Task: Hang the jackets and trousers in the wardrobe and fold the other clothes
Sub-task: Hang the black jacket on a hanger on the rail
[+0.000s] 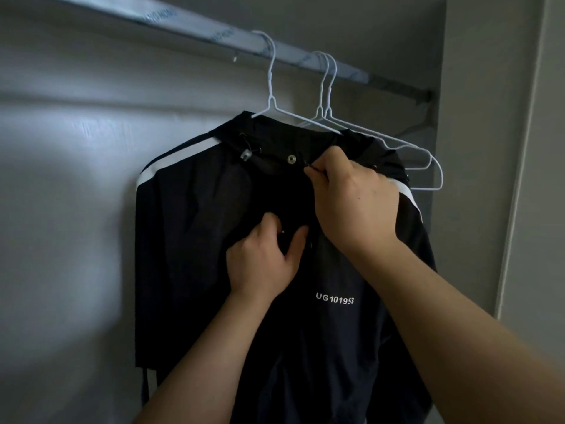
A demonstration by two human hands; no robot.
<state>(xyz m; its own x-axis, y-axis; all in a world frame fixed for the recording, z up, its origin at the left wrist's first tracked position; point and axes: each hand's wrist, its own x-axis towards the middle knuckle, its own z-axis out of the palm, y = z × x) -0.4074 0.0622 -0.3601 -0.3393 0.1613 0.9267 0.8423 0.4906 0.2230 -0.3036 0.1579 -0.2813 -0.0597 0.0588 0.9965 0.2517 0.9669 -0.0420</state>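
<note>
Jacket (198, 240) on a hanger (270, 87) on the rail (275, 50), being fiddled with at the front.
Hem's cut off at the bottom, and the front opening is hard to make out in the dark cloth. Right hand (354, 197) pinches something tiny at the collar, left hand (263, 261) grips the fabric lower down. Two bare hangers (428, 160) hang just behind.

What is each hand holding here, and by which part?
Both hold the black jacket on its hanger. The right hand pinches the front opening just under the collar, seemingly a zip pull; the left hand grips the front edge lower, at chest height.
</note>
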